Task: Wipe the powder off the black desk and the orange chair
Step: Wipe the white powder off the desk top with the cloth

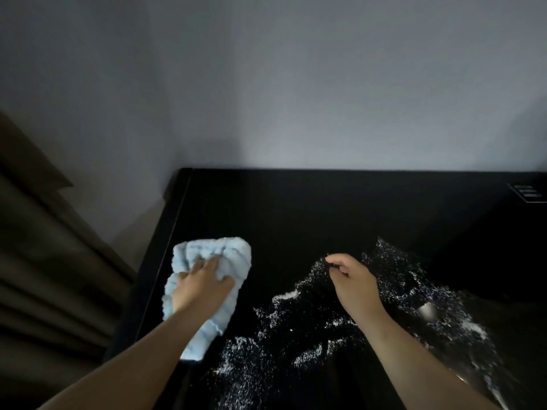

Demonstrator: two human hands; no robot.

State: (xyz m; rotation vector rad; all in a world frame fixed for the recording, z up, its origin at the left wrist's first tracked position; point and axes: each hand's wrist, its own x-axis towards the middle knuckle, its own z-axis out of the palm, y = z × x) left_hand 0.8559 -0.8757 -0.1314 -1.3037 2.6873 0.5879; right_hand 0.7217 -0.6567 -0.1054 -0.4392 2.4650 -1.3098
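Observation:
A light blue cloth (220, 254) lies on the black desk (325, 208) near its left edge. My left hand (201, 285) presses flat on the cloth, fingers spread. White powder (281, 329) is scattered over the desk's near middle and right. My right hand (355, 287) hovers over the powder with its fingers loosely curled; between the fingertips there is a small dark patch that I cannot make out. The orange chair is not in view.
A grey wall (296, 99) stands right behind the desk. Brown curtain folds (38, 261) hang to the left of the desk. A small white label (529, 193) sits at the desk's far right corner.

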